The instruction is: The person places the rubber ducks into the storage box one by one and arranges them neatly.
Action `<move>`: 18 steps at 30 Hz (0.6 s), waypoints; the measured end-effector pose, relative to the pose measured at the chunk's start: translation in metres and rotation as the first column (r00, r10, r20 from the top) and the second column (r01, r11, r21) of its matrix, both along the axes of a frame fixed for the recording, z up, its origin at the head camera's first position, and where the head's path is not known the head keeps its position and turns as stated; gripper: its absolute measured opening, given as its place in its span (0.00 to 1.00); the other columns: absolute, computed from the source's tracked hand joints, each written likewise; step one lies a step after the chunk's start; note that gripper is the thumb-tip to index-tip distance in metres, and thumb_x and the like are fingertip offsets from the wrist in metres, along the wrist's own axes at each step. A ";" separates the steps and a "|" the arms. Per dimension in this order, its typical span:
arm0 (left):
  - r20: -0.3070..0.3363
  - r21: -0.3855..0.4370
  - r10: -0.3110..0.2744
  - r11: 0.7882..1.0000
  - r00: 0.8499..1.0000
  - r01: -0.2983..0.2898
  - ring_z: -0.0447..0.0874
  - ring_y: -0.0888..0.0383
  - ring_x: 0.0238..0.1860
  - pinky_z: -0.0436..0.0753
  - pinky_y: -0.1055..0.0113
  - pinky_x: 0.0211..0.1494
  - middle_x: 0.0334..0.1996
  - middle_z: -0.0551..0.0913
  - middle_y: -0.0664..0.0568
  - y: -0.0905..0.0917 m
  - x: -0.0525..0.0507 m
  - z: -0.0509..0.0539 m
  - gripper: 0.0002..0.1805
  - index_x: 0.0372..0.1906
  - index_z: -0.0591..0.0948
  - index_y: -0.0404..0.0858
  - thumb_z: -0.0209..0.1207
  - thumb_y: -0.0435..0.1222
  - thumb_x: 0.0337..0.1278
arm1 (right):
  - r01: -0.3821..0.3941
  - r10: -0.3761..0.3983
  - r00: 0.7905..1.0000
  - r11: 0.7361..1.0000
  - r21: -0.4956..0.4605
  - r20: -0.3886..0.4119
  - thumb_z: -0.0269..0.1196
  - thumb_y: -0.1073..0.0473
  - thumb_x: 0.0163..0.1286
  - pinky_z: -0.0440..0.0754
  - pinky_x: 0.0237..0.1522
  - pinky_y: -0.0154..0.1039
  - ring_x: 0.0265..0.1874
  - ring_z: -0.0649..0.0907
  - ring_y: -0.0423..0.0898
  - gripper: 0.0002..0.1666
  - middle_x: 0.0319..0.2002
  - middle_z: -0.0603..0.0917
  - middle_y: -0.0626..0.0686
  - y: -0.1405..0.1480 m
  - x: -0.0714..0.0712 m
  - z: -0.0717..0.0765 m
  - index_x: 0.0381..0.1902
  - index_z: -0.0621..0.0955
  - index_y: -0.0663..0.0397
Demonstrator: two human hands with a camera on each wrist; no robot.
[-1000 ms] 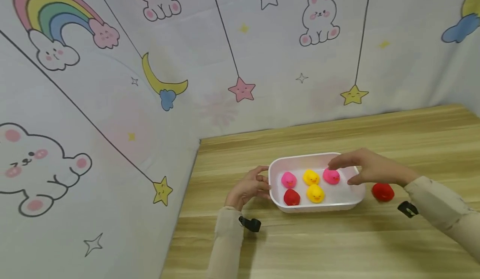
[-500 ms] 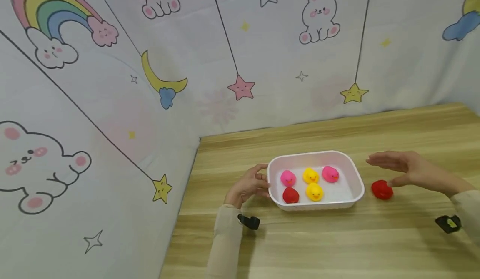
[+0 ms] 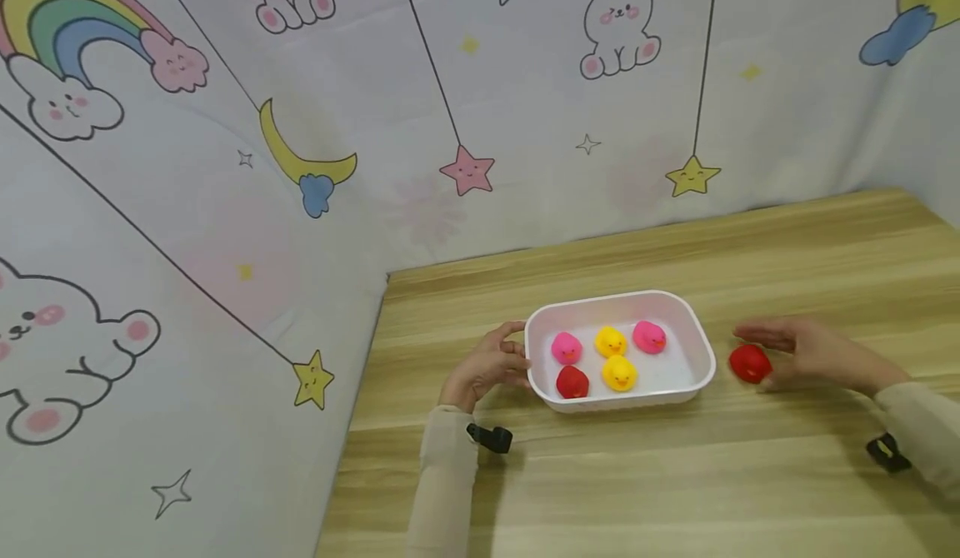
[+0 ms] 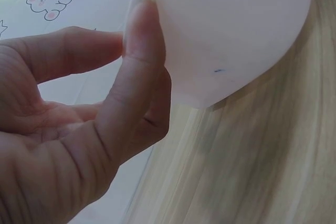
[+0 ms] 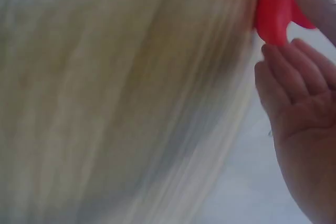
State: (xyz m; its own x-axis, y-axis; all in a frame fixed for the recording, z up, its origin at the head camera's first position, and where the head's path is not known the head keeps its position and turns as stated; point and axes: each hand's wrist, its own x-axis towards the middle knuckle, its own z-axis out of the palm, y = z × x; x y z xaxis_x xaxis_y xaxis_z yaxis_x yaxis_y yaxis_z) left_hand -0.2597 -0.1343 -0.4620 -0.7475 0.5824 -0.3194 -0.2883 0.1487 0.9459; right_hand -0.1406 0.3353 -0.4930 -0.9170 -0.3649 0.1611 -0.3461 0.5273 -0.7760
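Observation:
A white plastic tray (image 3: pixel 693 325) holds two pink rubber ducks (image 3: pixel 648 337), two yellow rubber ducks (image 3: pixel 619 373) and a red rubber duck (image 3: pixel 572 382). My left hand (image 3: pixel 486 371) is at the tray's left end; the left wrist view shows its curled fingers and thumb pinching the rim. To the right of the tray, another red rubber duck (image 3: pixel 749 363) sits on the wooden table. My right hand (image 3: pixel 813 354) reaches around that duck, fingers fairly straight on its far side and thumb at its near right. In the right wrist view the duck (image 5: pixel 274 11) lies between thumb and fingertips.
The wood-grain table (image 3: pixel 622 483) runs back to a white cloth backdrop (image 3: pixel 555 208) printed with bunnies and stars. A similar cloth wall (image 3: pixel 225 425) borders the table's left edge. Small black devices (image 3: pixel 491 438) are worn at both wrists.
My right hand has moved from above the tray to the right, then down around the red duck on the table. The left hand stays at the tray's left end. The head view has shifted slightly.

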 end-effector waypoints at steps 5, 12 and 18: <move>0.002 -0.001 0.008 1.000 1.000 -0.008 0.80 0.55 0.30 0.91 0.57 0.36 0.35 0.75 0.44 -0.002 0.000 0.002 0.39 0.75 0.61 0.33 0.55 0.17 0.58 | 0.094 -0.046 0.984 0.953 0.288 -0.170 0.84 0.57 0.39 0.75 0.45 0.22 0.44 0.81 0.34 0.40 0.46 0.88 0.54 -0.012 -0.004 -0.001 0.52 0.84 0.66; -0.002 0.019 0.009 1.000 1.000 -0.009 0.81 0.55 0.30 0.91 0.57 0.37 0.36 0.76 0.43 -0.001 -0.003 0.001 0.39 0.75 0.61 0.32 0.55 0.17 0.57 | 0.115 -0.072 0.986 0.946 0.304 -0.148 0.83 0.62 0.39 0.80 0.42 0.28 0.41 0.80 0.35 0.37 0.46 0.88 0.53 -0.016 -0.005 0.005 0.51 0.85 0.63; 0.010 0.014 -0.002 1.000 1.000 0.002 0.81 0.56 0.30 0.91 0.59 0.36 0.36 0.76 0.43 0.000 -0.002 0.000 0.38 0.75 0.61 0.32 0.55 0.17 0.58 | 0.095 -0.099 0.994 0.992 0.081 0.046 0.81 0.69 0.42 0.78 0.45 0.19 0.49 0.79 0.25 0.44 0.53 0.84 0.67 -0.010 0.000 0.005 0.59 0.77 0.73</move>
State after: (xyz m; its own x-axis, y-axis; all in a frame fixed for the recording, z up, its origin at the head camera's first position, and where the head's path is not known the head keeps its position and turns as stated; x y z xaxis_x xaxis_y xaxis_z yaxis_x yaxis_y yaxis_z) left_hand -0.2615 -0.1339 -0.4621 -0.7430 0.5884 -0.3188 -0.2978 0.1359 0.9449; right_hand -0.1404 0.3253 -0.4880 -0.9549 -0.2833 0.0885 -0.2521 0.6167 -0.7458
